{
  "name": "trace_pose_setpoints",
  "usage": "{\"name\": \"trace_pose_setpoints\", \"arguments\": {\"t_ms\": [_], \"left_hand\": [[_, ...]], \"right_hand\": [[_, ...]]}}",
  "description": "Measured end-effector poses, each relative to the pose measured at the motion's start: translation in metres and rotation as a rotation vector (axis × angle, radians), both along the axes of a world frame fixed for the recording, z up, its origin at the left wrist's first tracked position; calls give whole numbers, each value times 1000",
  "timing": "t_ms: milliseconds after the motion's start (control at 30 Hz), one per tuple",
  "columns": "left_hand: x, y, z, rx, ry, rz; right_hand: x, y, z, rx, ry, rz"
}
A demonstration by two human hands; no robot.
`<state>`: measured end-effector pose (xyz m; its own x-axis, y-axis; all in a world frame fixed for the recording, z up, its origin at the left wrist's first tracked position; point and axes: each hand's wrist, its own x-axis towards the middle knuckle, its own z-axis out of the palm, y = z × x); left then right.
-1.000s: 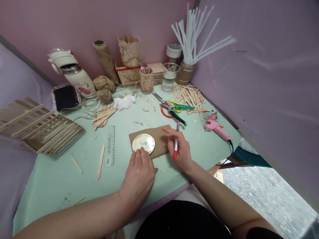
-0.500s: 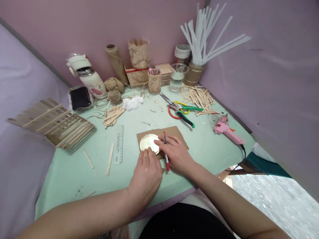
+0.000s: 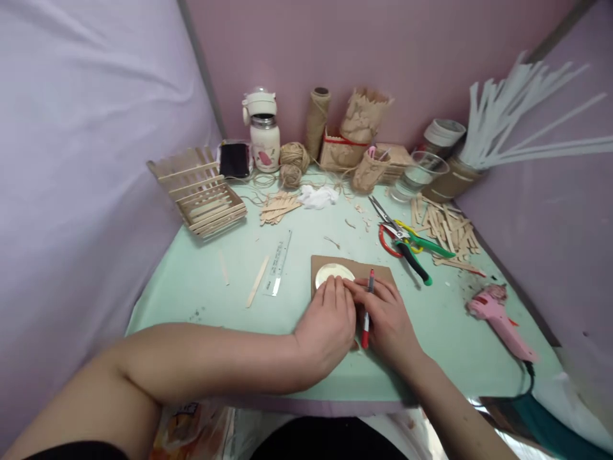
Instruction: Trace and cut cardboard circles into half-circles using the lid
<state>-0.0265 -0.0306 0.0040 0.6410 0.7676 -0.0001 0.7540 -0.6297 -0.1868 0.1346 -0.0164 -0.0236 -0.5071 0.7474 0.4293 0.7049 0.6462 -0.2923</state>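
A shiny, pale round lid (image 3: 331, 271) lies on a piece of brown cardboard (image 3: 373, 270). My left hand (image 3: 328, 326) rests with its fingers stretched out flat on the lid's near part, covering it. My right hand (image 3: 389, 317) is closed around a red pen (image 3: 367, 319) that slants between its fingers, one red end pointing toward me. The right index fingertip meets the left fingers at the lid's right edge. Both palms' undersides and the lid's near rim are hidden.
Left of the cardboard are a clear ruler (image 3: 280, 262) and a wooden stick (image 3: 257, 281). Scissors and green-handled cutters (image 3: 412, 260) lie to the right, near a pink glue gun (image 3: 502, 322). Behind stand a slatted stick basket (image 3: 205, 204), twine balls (image 3: 293, 165) and a water cup (image 3: 414, 179).
The view has turned left, so the table's things sit further right in it. My left hand covers more of the lid, and my right fingertips have come closer to it.
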Motion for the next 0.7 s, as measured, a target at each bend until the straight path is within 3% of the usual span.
{"name": "trace_pose_setpoints", "arguments": {"t_ms": [200,367,533,700], "left_hand": [[3,1,4,-135,-55,30],[2,2,6,-108,-53,-6],[0,3,4,-69,-58,-53],[0,5,4,-74,-61,-58]], "right_hand": [[0,2,4,7,-17,55],[8,7,11,-76,-12,63],[16,26,37,-170,86,17],[-15,66,66,-368,200,32]]}}
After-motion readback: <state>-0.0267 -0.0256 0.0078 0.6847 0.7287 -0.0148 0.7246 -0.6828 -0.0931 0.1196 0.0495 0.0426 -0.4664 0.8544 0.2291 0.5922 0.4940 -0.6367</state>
